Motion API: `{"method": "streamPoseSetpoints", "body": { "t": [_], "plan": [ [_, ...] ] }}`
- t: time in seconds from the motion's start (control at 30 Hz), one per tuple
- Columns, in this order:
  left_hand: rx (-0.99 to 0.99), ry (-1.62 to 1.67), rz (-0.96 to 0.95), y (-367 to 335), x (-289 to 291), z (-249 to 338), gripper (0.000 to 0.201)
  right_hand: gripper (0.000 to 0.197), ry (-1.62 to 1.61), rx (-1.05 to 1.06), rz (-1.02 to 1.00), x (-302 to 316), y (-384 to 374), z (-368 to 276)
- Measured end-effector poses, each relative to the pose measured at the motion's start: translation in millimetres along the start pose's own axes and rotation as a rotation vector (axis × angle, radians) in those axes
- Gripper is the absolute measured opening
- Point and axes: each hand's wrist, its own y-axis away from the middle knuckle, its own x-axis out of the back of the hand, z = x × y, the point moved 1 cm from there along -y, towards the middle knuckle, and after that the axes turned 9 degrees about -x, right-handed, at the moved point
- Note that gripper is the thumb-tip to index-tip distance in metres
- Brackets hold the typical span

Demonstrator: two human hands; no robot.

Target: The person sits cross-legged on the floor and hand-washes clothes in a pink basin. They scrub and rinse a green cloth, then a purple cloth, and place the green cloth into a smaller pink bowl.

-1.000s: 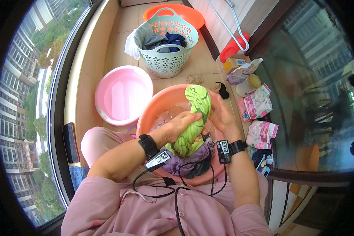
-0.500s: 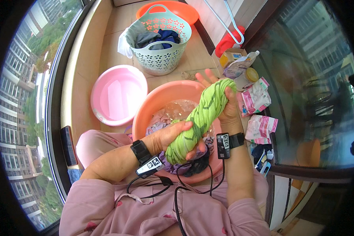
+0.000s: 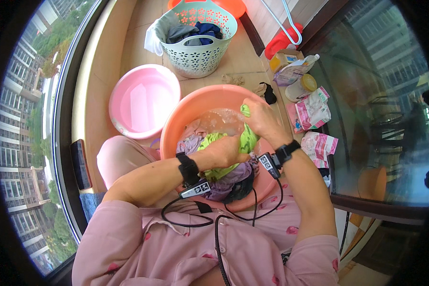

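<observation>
A lime-green cloth with dark marks [image 3: 249,139] is stretched between my hands, low over a round orange basin [image 3: 170,117]. My left hand [image 3: 223,151] is closed on its left part, which lies over the wet laundry. My right hand [image 3: 262,119] grips the other end, and a bit of green pokes out above the fist. Beneath the cloth, purple garments [image 3: 228,180] and a dark piece [image 3: 241,189] are heaped in the basin. Sudsy water [image 3: 219,117] shows at the basin's far side. The kind of garment the green cloth is cannot be made out.
Left of the basin stands a pink basin [image 3: 121,107]. A pale green laundry basket [image 3: 195,62] with dark clothes is beyond. Along the right lie pink-white packets [image 3: 314,112], a lidded jar [image 3: 300,89] and a small black item [image 3: 269,94]. A phone [image 3: 81,164] rests by the window.
The green cloth was a raised, tightly twisted roll; now it is lower and looser. My right hand has gone from partly spread fingers to a fist around its end.
</observation>
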Motion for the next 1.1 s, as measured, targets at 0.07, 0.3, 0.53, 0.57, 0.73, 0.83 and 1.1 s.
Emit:
{"method": "streamPoseSetpoints", "body": {
  "t": [0.07,0.3,0.53,0.57,0.73,0.83,1.1],
  "plan": [
    [0.039,-0.119,-0.036,3,-9,-3,0.058,0.020,0.202,-0.094,-0.095,-23,1,-7],
    [-0.028,-0.045,0.220,0,-12,-23,0.054,0.050,-0.151,0.041,0.010,-5,-6,-23],
    [-0.001,1.004,0.428,-2,34,-15,0.027,0.059,-0.784,0.064,0.176,42,11,-45],
    [0.019,1.068,0.517,0,42,-9,0.023,0.047,-0.851,-0.030,0.193,44,19,-40],
    [-0.034,1.333,0.776,11,75,10,0.027,0.040,-1.440,-0.288,-0.291,7,92,-15],
    [-0.101,1.417,0.851,12,81,19,0.035,0.073,-1.736,-0.386,-0.835,-49,128,-24],
    [-0.204,1.572,0.664,21,60,38,0.041,0.102,-2.253,-0.247,-0.606,-100,121,-60]
  ]
}}
